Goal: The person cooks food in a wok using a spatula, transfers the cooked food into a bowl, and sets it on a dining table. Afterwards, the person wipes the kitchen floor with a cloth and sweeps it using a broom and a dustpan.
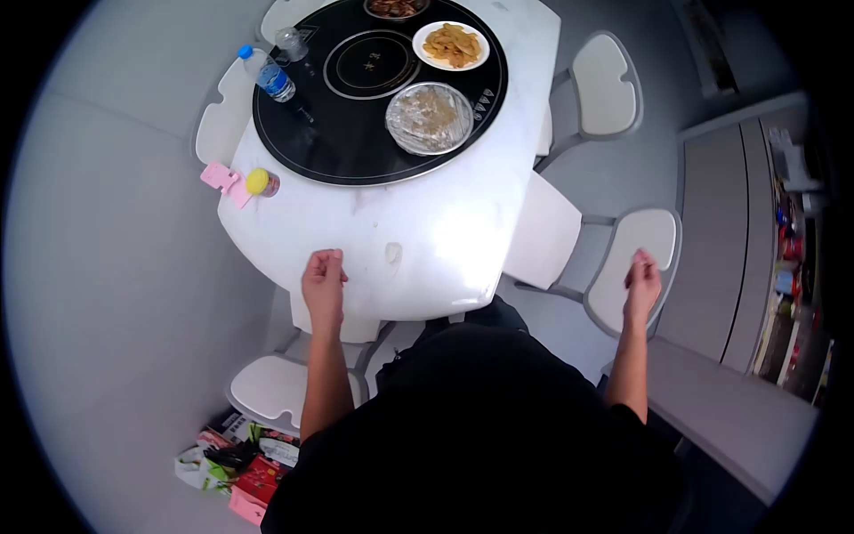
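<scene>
My left hand (324, 278) is held over the near edge of the white table (356, 214), its fingers curled in and the thumb against them. Out to the right, beyond the table, my right hand (642, 280) is raised in front of a white chair (630, 258), fingers drawn together. What either hand may hold between its fingers I cannot tell. A small clear patch (392, 253) lies on the tabletop just right of my left hand. Further in, a yellow-lidded jar (262, 182) stands beside a pink phone stand (222, 180).
A black turntable (329, 142) carries a film-covered bowl (430, 118), a plate of sliced food (451, 46), a dark dish (396, 7), a blue-capped water bottle (269, 76) and a clear cup (291, 44). Chairs surround the table. Bags (240, 454) lie on the floor, lower left; shelves (792, 267) stand right.
</scene>
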Demonstrator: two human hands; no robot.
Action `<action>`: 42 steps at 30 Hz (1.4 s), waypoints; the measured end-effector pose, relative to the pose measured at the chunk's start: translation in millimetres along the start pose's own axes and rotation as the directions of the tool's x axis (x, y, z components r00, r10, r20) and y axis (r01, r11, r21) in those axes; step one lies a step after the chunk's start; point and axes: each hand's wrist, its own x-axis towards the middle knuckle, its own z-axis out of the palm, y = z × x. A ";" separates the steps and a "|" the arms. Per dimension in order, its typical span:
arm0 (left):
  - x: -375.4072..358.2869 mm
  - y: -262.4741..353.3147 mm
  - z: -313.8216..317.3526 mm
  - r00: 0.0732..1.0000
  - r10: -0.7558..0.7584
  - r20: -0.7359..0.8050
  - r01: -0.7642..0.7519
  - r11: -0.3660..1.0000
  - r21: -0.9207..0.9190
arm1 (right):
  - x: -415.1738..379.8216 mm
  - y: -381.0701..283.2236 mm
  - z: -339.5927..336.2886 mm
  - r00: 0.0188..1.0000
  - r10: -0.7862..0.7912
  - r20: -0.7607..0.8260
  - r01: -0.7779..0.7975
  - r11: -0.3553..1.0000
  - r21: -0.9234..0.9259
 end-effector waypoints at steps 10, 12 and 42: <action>-73.6 -44.0 75.4 0.691 -0.048 0.721 -0.470 0.729 0.498 | -250.0 223.8 -91.4 0.835 0.448 0.321 -0.152 0.747 -0.647; -95.3 -24.7 111.2 0.602 -0.039 0.797 -0.604 0.631 0.487 | -279.3 248.8 -115.9 0.707 0.675 0.211 -0.455 0.663 -0.595; -404.2 -364.7 387.9 -0.101 -0.724 0.682 -0.949 -0.137 -0.286 | -832.3 455.6 -148.3 -0.216 0.960 -0.180 -0.248 0.124 0.961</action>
